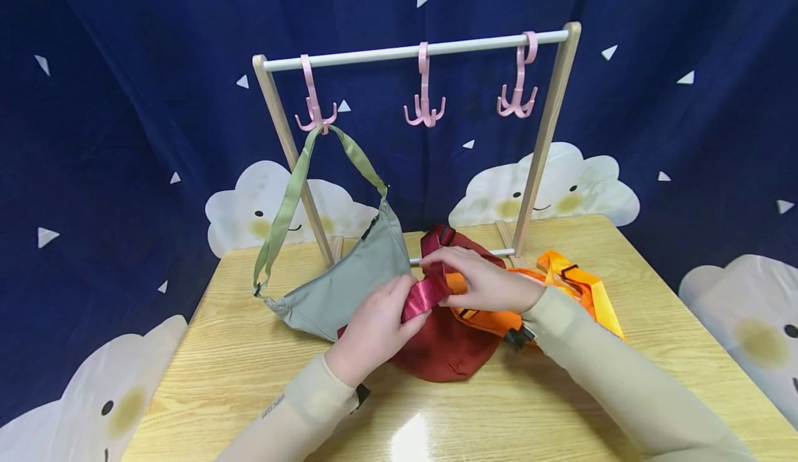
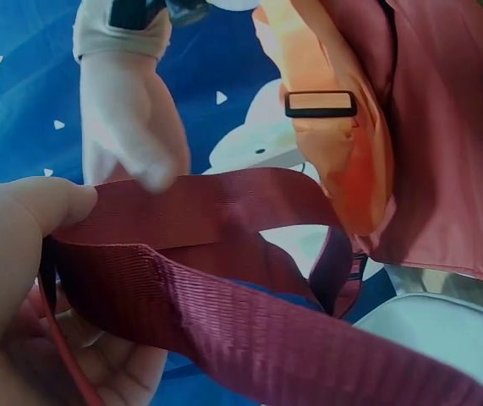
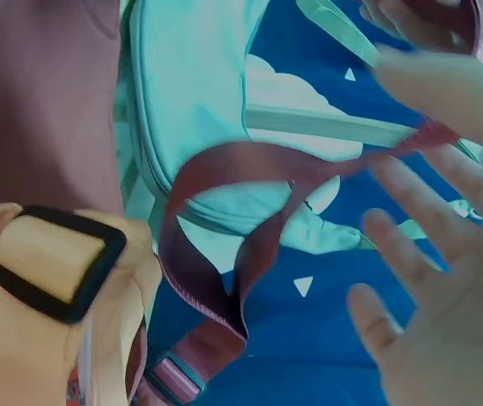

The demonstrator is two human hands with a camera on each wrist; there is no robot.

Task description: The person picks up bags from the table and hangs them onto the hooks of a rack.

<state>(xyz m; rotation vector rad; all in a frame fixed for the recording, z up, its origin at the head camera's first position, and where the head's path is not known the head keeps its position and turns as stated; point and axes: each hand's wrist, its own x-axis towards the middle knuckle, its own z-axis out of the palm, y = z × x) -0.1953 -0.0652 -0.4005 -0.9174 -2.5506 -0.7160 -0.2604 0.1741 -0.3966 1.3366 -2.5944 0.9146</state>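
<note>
My left hand pinches a folded dark red strap between thumb and fingers, plainest in the left wrist view, where the strap makes a wide loop. Close by it is my right hand; the right wrist view has its fingers spread and relaxed beside the strap. The strap belongs to a dark red bag lying on the table, partly hidden under my hands. An orange bag with a black buckle lies against its right side, below my right forearm.
A grey-green bag hangs by its light green strap from the left pink hook. Two more pink hooks, the middle one and the right one, hang from a white rail on wooden posts. The wooden table lies below.
</note>
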